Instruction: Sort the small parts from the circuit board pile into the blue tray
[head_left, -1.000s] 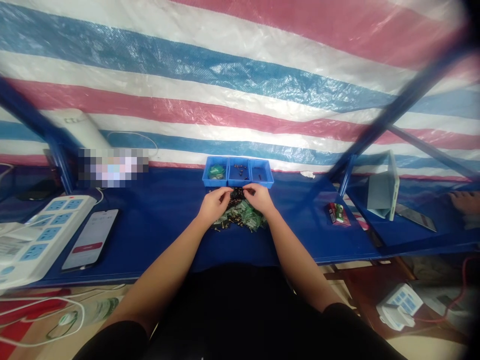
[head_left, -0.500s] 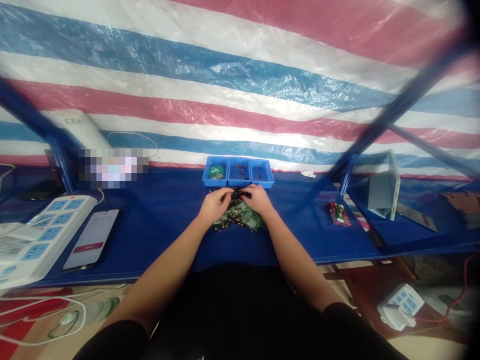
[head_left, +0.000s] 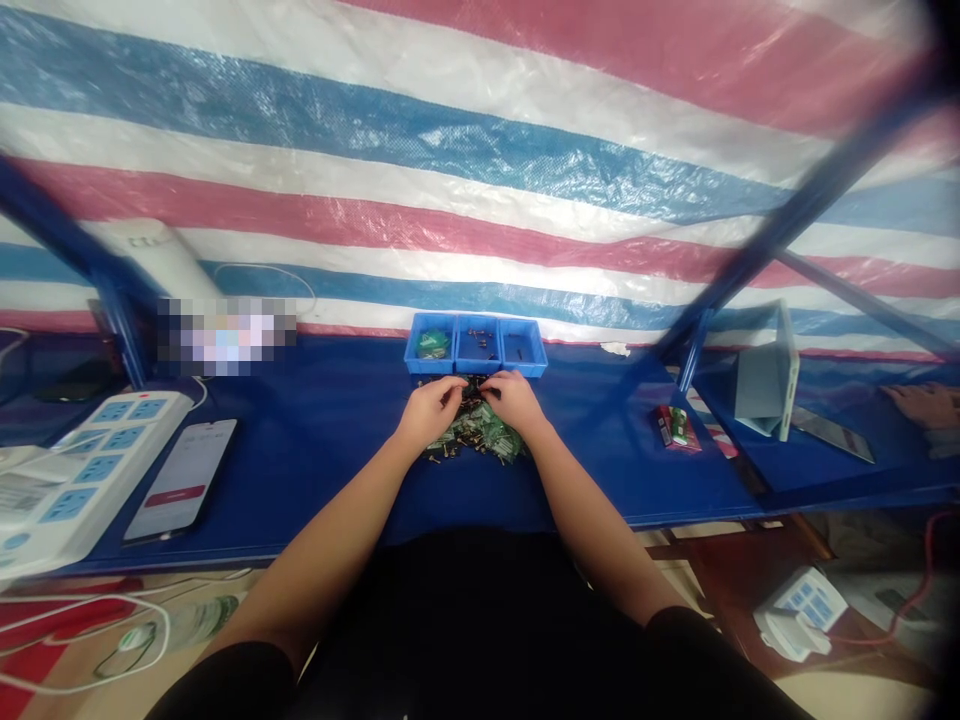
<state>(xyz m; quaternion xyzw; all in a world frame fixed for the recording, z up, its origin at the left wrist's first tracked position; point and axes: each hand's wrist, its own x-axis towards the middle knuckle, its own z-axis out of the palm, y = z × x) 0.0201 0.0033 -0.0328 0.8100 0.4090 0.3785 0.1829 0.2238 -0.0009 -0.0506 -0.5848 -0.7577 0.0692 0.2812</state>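
Two hands work close together over a mixed heap of small screw-like hardware (head_left: 471, 432) on the blue table (head_left: 330, 430), between your body and a row of three blue bins (head_left: 477, 367). Your left hand (head_left: 431, 408) and your right hand (head_left: 516, 402) stand on either side of the heap's far end, fingertips turned inward, with a cluster of dark pieces (head_left: 474, 387) in the narrow gap between them. Thumb and fingers on both sides are drawn in; you appear to be handling that cluster, but whether either hand pinches a piece cannot be told. From your fingertips, most of the heap lies back toward your body; the bins lie just beyond. No single long axis governs the heap: loose pieces point at mixed angles, and the heap spreads somewhat wider than deep. Green-tinted clear plastic bagging (head_left: 501, 437) lies on its right side, nearer your right hand; brass-coloured pieces (head_left: 442, 450) show at its near left edge, nearer your left wrist. The bin row runs left to right, and your right hand sits nearer its front wall; contact there cannot be confirmed.
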